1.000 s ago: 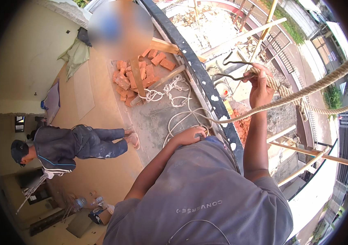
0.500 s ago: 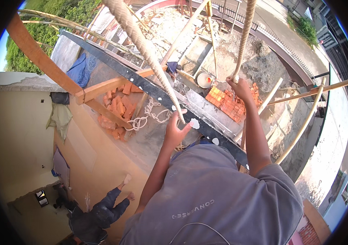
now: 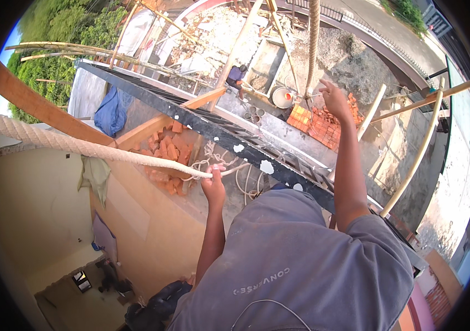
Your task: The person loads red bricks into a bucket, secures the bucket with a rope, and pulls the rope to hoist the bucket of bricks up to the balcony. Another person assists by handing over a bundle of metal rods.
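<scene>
A thick pale rope (image 3: 108, 156) stretches in from the left edge, and my left hand (image 3: 213, 190) is closed round it near a dark steel beam (image 3: 224, 140) blotched with white. Past that hand the rope runs on into loose loops (image 3: 244, 190) by the beam. To the right, a second length of rope (image 3: 313, 49) hangs down from the top of the view. My right hand (image 3: 335, 102) is raised just right of this length, fingers stretched out and apart from it, holding nothing.
Below lie broken orange bricks (image 3: 163, 148), stacked bricks (image 3: 323, 129), a white bucket (image 3: 282, 98) and a crouching person (image 3: 236, 76). Wooden poles (image 3: 417, 160) slant up at right; a curved timber (image 3: 47, 105) crosses at left. Another person (image 3: 158, 309) is lower left.
My left hand has moved left and lower, swinging its rope from steep to nearly level. My right hand has let go of the hanging rope and its fingers have straightened.
</scene>
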Demonstrator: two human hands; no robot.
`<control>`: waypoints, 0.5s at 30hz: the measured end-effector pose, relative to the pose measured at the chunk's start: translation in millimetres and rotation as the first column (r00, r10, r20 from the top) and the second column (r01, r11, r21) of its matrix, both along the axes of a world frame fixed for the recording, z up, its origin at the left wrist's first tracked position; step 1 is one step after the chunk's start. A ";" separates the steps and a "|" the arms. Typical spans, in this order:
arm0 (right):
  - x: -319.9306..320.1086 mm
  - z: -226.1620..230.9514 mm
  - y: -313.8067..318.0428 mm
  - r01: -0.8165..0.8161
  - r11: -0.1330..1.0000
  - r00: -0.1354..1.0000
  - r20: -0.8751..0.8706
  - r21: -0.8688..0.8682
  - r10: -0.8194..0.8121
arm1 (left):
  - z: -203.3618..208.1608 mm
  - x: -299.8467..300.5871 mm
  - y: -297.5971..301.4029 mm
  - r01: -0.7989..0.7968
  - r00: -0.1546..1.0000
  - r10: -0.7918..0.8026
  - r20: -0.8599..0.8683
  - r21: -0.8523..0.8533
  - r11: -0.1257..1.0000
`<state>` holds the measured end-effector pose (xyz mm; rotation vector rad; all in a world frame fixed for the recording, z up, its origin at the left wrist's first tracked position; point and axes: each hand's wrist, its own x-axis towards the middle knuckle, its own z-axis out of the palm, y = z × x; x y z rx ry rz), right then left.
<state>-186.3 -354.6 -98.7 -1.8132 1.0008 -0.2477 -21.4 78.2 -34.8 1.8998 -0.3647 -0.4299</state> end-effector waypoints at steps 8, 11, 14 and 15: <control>113.3 277.5 53.8 0.312 0.948 0.335 0.927 0.061 -0.170 | -17.9 -2.4 14.7 0.056 0.998 -0.053 -0.020 0.145 0.988; 109.4 279.8 36.4 0.146 0.989 0.614 0.783 0.007 -0.096 | -13.5 -12.1 15.5 0.011 0.999 -0.018 0.037 0.160 0.987; 110.9 248.0 30.2 0.177 0.963 0.807 0.590 -0.202 -0.025 | -18.8 -14.3 32.0 -0.086 0.989 0.076 0.125 0.075 0.993; 121.1 224.4 34.6 0.314 0.940 0.647 0.755 -0.135 -0.107 | -22.2 -13.4 37.7 -0.160 0.983 0.154 0.095 0.055 0.986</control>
